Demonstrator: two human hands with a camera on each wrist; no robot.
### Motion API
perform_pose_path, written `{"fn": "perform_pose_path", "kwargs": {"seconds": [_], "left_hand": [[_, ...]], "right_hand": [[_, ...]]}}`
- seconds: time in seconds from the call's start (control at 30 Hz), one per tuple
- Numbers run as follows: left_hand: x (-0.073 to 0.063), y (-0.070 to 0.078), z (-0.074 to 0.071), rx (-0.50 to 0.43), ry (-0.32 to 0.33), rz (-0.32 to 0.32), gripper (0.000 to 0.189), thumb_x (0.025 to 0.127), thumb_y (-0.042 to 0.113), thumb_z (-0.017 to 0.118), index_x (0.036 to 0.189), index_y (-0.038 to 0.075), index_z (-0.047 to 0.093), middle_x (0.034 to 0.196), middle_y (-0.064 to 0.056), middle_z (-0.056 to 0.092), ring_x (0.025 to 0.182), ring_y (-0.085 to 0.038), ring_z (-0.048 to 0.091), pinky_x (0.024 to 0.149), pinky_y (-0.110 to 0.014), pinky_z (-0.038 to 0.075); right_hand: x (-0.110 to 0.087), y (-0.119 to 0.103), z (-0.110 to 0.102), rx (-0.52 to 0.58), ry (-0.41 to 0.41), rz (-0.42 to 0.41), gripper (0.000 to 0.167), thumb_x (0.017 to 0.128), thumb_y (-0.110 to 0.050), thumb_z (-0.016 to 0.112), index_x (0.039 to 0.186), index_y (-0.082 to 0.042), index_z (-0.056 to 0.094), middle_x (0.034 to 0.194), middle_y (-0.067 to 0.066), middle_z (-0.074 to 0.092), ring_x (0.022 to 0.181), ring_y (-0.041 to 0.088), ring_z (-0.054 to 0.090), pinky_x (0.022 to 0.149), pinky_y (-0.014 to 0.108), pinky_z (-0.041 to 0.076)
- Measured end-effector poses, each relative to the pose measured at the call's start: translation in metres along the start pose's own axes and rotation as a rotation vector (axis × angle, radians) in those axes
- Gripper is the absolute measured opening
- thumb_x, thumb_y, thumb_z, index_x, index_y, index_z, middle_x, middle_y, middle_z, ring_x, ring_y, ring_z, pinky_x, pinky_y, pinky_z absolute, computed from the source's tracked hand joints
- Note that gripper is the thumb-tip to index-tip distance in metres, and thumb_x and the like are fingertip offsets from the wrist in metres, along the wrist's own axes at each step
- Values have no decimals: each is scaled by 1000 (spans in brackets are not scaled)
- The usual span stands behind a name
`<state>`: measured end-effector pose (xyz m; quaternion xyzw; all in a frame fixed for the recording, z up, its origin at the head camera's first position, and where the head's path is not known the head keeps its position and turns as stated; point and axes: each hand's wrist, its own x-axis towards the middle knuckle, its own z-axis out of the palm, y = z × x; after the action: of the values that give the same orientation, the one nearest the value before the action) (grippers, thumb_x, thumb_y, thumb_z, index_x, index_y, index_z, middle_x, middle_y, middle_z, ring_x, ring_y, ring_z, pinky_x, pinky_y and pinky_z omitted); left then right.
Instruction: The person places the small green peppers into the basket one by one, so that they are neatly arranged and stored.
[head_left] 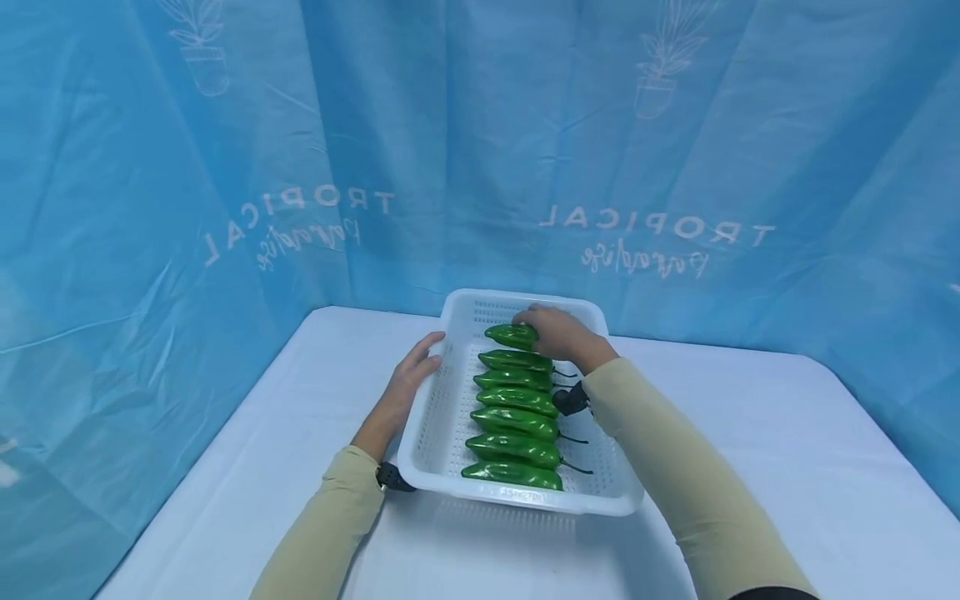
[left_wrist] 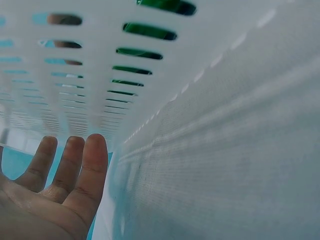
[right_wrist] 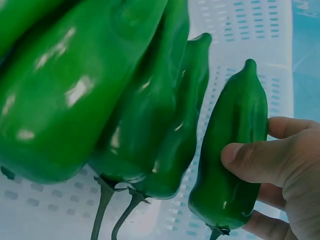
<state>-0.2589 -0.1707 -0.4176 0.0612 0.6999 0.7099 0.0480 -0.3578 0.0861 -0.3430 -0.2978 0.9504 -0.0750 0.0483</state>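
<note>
A white perforated plastic basket (head_left: 525,497) holds several green peppers (head_left: 517,400) laid side by side in a column, stems toward the right. At the far end of the column, my right hand (head_left: 557,332) grips one green pepper (head_left: 510,336). In the right wrist view the thumb lies over that pepper (right_wrist: 235,145) and the other fingers are behind it, a small gap from the neighbouring pepper. My left hand (head_left: 412,373) is at the basket's left side, fingers extended. The left wrist view shows straight fingers (left_wrist: 94,160) beside the slotted basket wall (left_wrist: 100,30).
The basket is on a table with a white cloth (head_left: 330,367). Blue printed curtains (head_left: 465,167) hang behind and at both sides of the table. Dark straps (head_left: 393,477) sit on the wrists, below light sleeves.
</note>
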Motion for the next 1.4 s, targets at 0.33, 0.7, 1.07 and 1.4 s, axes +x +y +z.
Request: {"fn": "perform_pose_path", "kwargs": {"seconds": [0.33,0.7,1.07,1.4], "left_hand": [[0,0,1,-5,6,-8,52,101,40,47,150,39,32,153,-5,40,129,-39,53,91,-47,58],[2,0,2,-6,-2,3,51,102,38,46,151,36,32,153,-7,40,129,-38,53,93,-47,57],[0,1,4,-18,-7,8,52,102,35,45,152,35,31,154,-8,39,129,-39,52,95,-46,56],[0,4,-1,27,-7,-6,51,102,39,46,151,36,31,152,-7,41,128,-38,53,94,-46,57]], "right_hand": [[10,1,8,-140,72,24,45,92,4,56,132,-16,64,129,11,63,118,32,58,96,49,52],[13,0,12,-116,32,66,46,93,6,52,132,-16,64,131,11,63,125,32,57,103,49,51],[13,1,16,-89,34,66,45,92,4,55,132,-15,63,131,11,62,125,32,56,104,50,50],[-14,-9,-24,102,-174,-4,52,98,-19,61,146,-7,47,149,22,47,138,40,45,111,55,43]]}}
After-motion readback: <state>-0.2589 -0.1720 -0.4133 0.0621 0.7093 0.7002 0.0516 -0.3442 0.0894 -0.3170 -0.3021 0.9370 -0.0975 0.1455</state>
